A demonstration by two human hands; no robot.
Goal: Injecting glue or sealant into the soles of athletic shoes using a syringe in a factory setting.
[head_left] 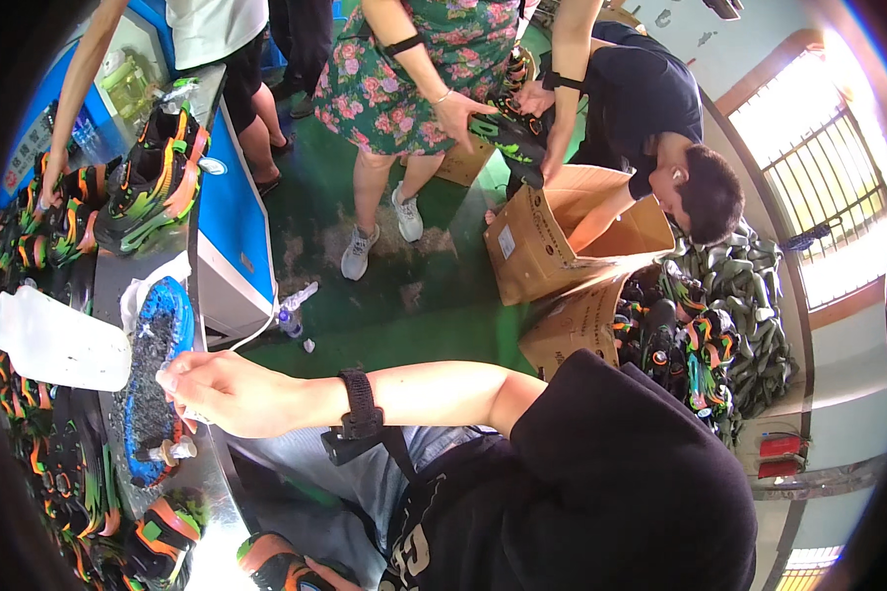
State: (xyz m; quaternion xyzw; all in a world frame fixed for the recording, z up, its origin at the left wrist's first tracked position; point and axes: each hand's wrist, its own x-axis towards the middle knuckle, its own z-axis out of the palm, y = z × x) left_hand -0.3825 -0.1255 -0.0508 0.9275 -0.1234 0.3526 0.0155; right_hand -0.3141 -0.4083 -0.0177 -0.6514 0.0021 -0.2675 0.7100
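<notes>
Right hand (225,392) at blue-rimmed tray (180,307), fingers of grip drawn together; left hand (333,578) at orange-black shoe (270,559), grip cropped, cannot tell.

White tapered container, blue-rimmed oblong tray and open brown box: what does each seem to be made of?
White tapered container: probably plastic, smooth and milky; its slightly translucent-looking wall suggests it.

Blue-rimmed oblong tray: perhaps plastic, given its bright blue edge; dark material covers much of its inside, leaving this open.

Open brown box: most likely cardboard, matte, with printed walls.
</notes>
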